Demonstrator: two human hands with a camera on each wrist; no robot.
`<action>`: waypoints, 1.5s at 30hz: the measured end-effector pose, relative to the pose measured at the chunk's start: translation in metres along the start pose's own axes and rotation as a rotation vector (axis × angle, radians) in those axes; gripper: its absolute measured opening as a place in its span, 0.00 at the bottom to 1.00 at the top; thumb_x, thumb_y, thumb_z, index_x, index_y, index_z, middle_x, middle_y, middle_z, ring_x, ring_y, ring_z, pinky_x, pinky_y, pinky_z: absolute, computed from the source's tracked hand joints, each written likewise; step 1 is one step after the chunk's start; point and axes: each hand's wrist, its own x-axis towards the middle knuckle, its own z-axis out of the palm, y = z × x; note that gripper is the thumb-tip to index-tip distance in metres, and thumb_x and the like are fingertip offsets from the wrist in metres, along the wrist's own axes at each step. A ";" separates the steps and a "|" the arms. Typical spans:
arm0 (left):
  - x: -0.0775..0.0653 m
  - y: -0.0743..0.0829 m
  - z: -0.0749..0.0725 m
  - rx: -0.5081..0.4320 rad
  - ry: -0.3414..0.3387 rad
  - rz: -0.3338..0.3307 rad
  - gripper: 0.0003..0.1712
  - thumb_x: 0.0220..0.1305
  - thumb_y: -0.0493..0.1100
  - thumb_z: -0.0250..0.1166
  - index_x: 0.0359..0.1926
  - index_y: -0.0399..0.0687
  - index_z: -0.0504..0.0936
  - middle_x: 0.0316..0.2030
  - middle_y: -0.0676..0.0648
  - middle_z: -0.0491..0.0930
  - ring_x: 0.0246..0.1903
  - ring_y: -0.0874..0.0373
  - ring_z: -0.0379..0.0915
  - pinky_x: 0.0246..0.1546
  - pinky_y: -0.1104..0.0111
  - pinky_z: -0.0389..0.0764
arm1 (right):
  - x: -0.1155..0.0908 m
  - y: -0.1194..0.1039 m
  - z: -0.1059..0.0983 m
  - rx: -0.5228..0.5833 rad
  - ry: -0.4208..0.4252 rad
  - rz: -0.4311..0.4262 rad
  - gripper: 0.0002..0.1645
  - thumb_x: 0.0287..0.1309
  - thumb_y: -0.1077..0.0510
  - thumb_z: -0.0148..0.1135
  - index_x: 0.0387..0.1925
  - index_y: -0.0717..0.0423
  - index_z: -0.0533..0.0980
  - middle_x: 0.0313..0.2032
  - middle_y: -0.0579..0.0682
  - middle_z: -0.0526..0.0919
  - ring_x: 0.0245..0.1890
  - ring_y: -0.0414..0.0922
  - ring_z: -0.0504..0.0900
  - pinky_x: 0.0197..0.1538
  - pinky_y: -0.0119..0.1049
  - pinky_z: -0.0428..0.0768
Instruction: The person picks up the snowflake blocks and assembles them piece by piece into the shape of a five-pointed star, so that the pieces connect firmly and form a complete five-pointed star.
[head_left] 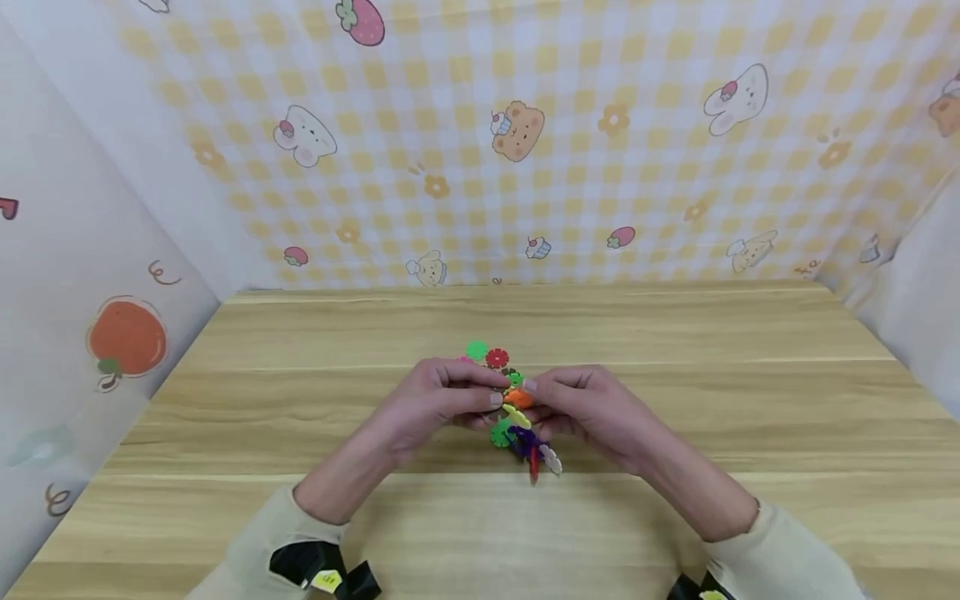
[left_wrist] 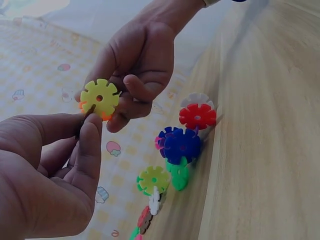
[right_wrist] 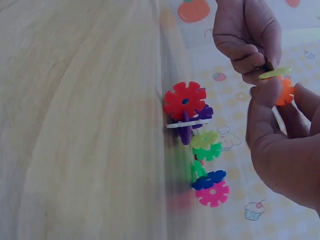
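Above the table, my left hand [head_left: 431,404] pinches a brown snowflake disc [left_wrist: 91,111] between thumb and fingers. Only a thin dark part of that disc shows. Facing it, my right hand [head_left: 600,412] pinches an orange snowflake disc [right_wrist: 285,91]. Between the fingertips of both hands sits a yellow snowflake disc [left_wrist: 99,96], touching the orange and the brown ones; how their slots meet cannot be told. Below the hands lie joined snowflake discs: a red one [right_wrist: 184,100], a white one [right_wrist: 187,123], a purple one [head_left: 527,444] and a green one [left_wrist: 179,175].
More discs lie on the wooden table [head_left: 225,433], among them a green one [head_left: 477,349] and a red one [head_left: 497,357] beyond the hands. A pink disc [right_wrist: 212,193] is also there. A checked, patterned cloth [head_left: 465,158] rises behind the table.
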 end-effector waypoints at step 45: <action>0.000 -0.012 0.000 -0.064 0.003 -0.003 0.20 0.70 0.44 0.67 0.55 0.34 0.83 0.44 0.46 0.85 0.40 0.56 0.85 0.44 0.66 0.87 | 0.002 0.010 0.008 0.086 0.071 -0.034 0.11 0.72 0.57 0.61 0.44 0.60 0.84 0.38 0.49 0.87 0.38 0.39 0.86 0.45 0.32 0.87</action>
